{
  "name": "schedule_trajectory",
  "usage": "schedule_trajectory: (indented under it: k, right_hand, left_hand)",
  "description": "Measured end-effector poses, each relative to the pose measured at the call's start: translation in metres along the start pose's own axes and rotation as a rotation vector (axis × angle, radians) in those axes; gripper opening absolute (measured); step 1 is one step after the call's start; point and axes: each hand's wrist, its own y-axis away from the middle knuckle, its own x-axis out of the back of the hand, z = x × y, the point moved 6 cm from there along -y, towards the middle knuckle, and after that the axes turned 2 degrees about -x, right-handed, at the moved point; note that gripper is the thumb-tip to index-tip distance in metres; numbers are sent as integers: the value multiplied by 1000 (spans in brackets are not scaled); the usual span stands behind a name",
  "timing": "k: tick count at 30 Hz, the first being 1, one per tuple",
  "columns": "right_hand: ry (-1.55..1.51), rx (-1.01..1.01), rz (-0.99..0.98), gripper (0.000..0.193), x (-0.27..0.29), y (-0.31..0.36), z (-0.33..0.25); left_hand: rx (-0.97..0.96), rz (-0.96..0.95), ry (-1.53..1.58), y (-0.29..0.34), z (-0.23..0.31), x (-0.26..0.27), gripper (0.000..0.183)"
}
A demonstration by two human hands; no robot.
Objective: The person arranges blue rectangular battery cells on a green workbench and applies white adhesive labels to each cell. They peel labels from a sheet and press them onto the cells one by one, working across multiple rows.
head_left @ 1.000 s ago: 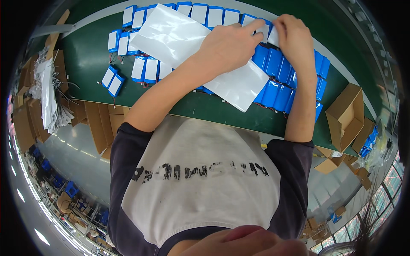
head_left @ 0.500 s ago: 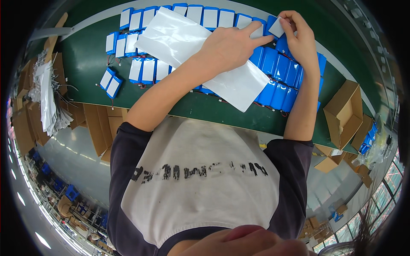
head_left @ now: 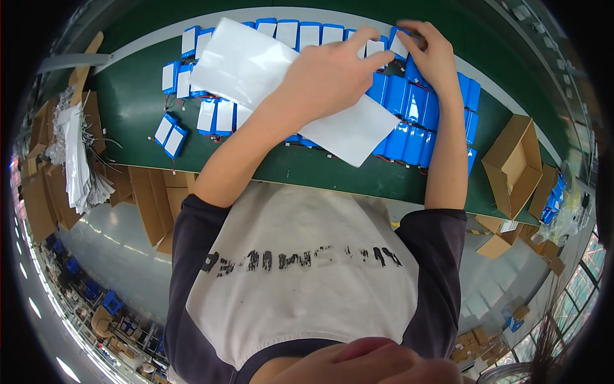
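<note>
My left hand [head_left: 329, 77] is above the rows, index finger and thumb spread apart, the other fingers curled out of sight at a glossy white sheet [head_left: 246, 61]. That sheet slants under my hand and forearm, covering part of the rows. My right hand [head_left: 435, 54] is at the far right of the back row, fingers stretched out and slightly blurred, thumb beside a white label [head_left: 398, 46]. The label lies on a blue battery pack [head_left: 393, 32]. Nearer me, several blue packs [head_left: 396, 96] show no label; many to the left carry white ones.
Two labelled packs [head_left: 171, 136] lie apart at the left on the green table [head_left: 128, 115]. An open cardboard box [head_left: 517, 166] stands at the right edge. White strips [head_left: 80, 160] hang at the left near more cartons [head_left: 153, 205].
The label at my right hand was tilted between the fingers and now lies flat on the pack. My right fingers have spread. My left hand and the white sheet have shifted slightly left.
</note>
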Motion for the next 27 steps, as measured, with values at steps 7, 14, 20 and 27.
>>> schedule_trajectory:
  k: [7,14,20,27]
  right_hand:
    - [-175,138,215,22,29,11,-73]
    - [-701,287,-85,54,-20,69,-218]
    - [-1253,-263,-237,29,-69,97,-205]
    - [-938,-194,83,42,-56,91,-184]
  left_hand:
    - [373,438,714,20,-59,135,29]
    - [31,303,2500,25,-89,119,37]
    - [339,609,2149,65,-105,61,46]
    - [768,820,1092,108,-88,80,39]
